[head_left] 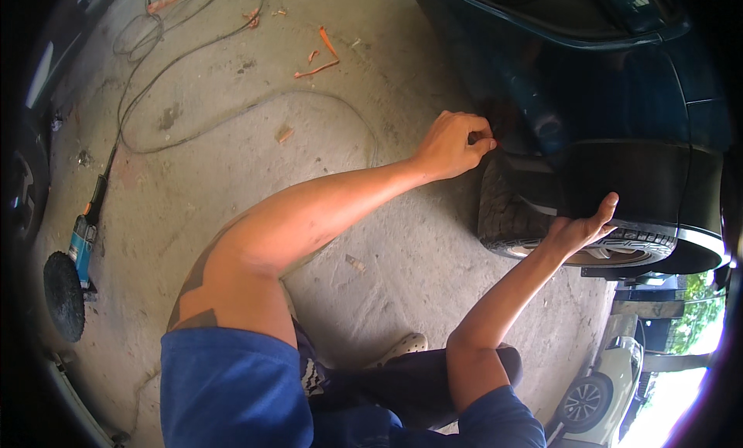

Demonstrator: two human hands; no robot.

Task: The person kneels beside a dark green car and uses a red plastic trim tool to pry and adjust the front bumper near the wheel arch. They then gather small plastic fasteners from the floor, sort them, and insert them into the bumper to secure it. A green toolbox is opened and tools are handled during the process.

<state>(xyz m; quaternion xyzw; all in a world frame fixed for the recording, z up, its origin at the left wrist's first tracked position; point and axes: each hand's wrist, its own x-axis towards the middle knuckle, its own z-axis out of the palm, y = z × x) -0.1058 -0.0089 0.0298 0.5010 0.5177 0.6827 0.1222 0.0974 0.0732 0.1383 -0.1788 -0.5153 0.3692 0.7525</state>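
Note:
A dark teal car (596,76) fills the upper right, with black lower trim (619,177) over a tire (515,227). My left hand (460,142) is at the trim's left end, thumb and forefinger pinched on something small; a tiny red spot shows at the fingertips, too small to name. My right hand (580,227) grips the trim's lower edge by the wheel arch, thumb raised along the outside, the other fingers mostly hidden beneath it.
A polisher (81,247) with a black pad lies at left near another dark vehicle (31,192). Its cable (232,113) loops over the concrete floor (402,285) among orange scraps (329,53). A light-colored car (592,394) stands at lower right.

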